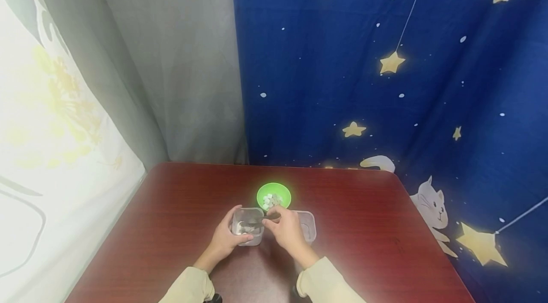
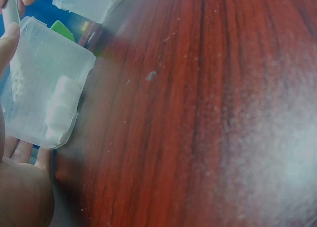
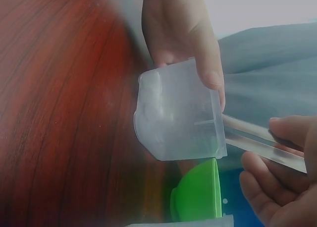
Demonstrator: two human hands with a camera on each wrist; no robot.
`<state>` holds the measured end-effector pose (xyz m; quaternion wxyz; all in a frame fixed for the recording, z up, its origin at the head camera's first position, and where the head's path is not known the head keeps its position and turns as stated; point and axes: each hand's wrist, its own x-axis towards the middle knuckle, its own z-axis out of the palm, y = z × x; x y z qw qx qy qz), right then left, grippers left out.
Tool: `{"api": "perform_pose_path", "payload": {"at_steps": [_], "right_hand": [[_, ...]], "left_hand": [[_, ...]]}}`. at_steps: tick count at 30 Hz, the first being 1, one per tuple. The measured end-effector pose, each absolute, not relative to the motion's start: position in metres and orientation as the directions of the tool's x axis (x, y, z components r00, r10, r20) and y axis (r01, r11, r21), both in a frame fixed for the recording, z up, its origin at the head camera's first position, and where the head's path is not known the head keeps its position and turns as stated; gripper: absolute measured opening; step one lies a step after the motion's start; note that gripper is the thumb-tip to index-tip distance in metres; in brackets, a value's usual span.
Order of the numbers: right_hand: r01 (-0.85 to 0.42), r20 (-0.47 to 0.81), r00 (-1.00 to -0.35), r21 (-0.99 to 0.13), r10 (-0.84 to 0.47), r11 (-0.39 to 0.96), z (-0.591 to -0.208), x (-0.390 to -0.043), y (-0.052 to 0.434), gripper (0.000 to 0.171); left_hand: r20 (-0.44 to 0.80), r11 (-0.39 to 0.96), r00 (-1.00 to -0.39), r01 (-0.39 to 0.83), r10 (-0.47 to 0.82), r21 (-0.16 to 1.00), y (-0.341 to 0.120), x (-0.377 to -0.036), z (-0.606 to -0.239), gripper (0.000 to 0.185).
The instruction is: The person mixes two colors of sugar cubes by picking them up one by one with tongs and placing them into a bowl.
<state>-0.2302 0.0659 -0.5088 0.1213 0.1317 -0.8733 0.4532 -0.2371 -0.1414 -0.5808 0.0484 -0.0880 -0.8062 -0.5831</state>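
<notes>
The left hand [image 1: 224,238] wraps round a translucent plastic container [image 1: 247,227], thumb on the wall nearest the person and fingers on the wall away from the right hand; it stands on the red-brown wooden table [image 1: 171,227]. The right hand [image 1: 286,229] pinches the handle end of a clear plastic utensil [image 3: 260,142], most likely a spoon, between thumb and fingers. From that pinch the utensil's long axis runs across toward the left hand, and its working end dips over the container's rim into the inside, where pale small pieces [image 2: 62,108] lie along the bottom. Just beyond the right hand's knuckles sits a green bowl [image 1: 274,195] with similar pale pieces. A second translucent container [image 1: 309,225] stands on the right hand's outer side, touching neither hand.
</notes>
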Motion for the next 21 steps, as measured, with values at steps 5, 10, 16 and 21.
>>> {"api": "perform_pose_path", "payload": {"at_steps": [5, 10, 16, 21], "right_hand": [[-0.327, 0.331, -0.939, -0.769, -0.094, 0.549, -0.507, -0.230, 0.067, 0.016], [-0.339, 0.352, -0.933, -0.785, -0.077, 0.518, -0.505, -0.230, 0.069, 0.016], [-0.318, 0.361, -0.932, -0.806, -0.011, 0.499, -0.500, -0.230, 0.073, 0.016], [-0.286, 0.381, -0.923, -0.774, 0.054, 0.566, -0.492, -0.228, 0.077, 0.017]], "left_hand": [[0.166, 0.312, -0.984, 0.180, 0.072, 0.933, -0.141, -0.236, -0.580, 0.099], [0.160, 0.301, -0.985, 0.173, 0.068, 0.938, -0.141, -0.236, -0.579, 0.098], [0.164, 0.304, -0.984, 0.177, 0.070, 0.936, -0.142, -0.236, -0.580, 0.099], [0.163, 0.300, -0.984, 0.178, 0.072, 0.937, -0.142, -0.238, -0.581, 0.098]]}}
